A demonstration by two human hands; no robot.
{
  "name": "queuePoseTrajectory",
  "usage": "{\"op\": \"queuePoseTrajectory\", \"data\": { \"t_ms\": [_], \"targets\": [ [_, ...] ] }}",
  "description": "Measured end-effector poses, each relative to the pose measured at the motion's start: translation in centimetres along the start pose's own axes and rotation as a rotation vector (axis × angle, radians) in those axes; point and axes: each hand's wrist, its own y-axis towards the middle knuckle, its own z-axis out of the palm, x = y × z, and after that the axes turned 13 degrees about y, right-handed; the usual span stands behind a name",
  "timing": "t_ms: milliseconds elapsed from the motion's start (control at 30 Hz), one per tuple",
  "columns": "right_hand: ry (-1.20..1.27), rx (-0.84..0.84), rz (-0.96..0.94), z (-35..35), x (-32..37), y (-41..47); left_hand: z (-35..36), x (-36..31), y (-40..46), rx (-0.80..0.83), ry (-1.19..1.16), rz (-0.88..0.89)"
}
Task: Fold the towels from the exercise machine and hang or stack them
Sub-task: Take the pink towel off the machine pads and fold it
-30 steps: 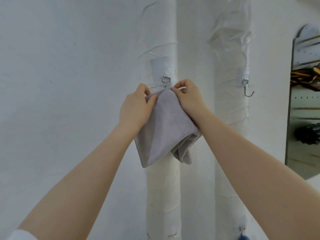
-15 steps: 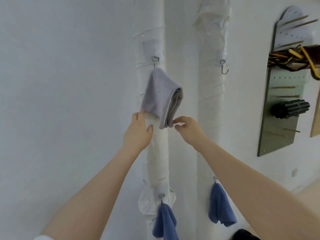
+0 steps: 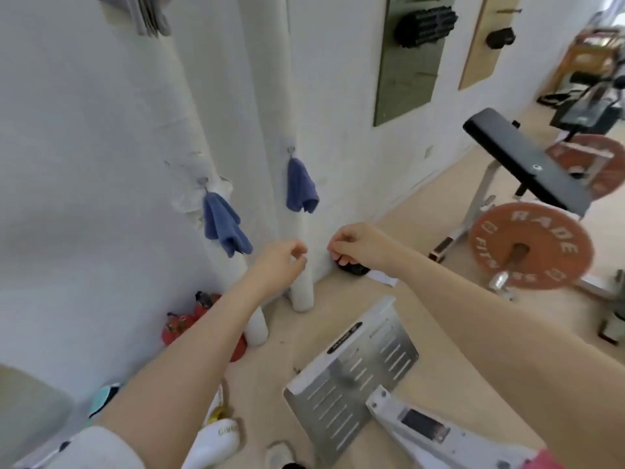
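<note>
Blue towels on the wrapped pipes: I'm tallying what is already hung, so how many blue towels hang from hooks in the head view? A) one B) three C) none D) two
D: one blue towel hangs from a hook on the nearer pipe and a second blue towel from a hook on the farther pipe; both hands hold nothing.

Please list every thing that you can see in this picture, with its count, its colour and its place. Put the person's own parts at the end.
grey towel: 1, grey, folded, hanging at top left
blue towels: 2, blue, one on a hook on each pipe
pipes: 2, white wrapped, against the wall
weight plates: 2, orange, on the right
bench pad: 1, black, above the plates
metal footplate: 1, silver, on the floor
red bag: 1, red, at the wall base
left hand: 1, fingers loosely curled, holds nothing
right hand: 1, fingers curled, holds nothing
</note>
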Motion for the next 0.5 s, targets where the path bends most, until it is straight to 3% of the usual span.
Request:
{"op": "queuePoseTrajectory", "data": {
  "t_ms": [133, 500],
  "targets": [
    [-0.014, -0.084, 0.128, -2.1, -6.4, -8.7, 6.7, -4.4, -4.5, 0.181, 0.022, 0.119],
    [0.266, -0.514, 0.465, -3.5, -17.6, -34.4, 17.5, -13.7, -16.9, 0.531, 0.103, 0.454]
  ]
}}
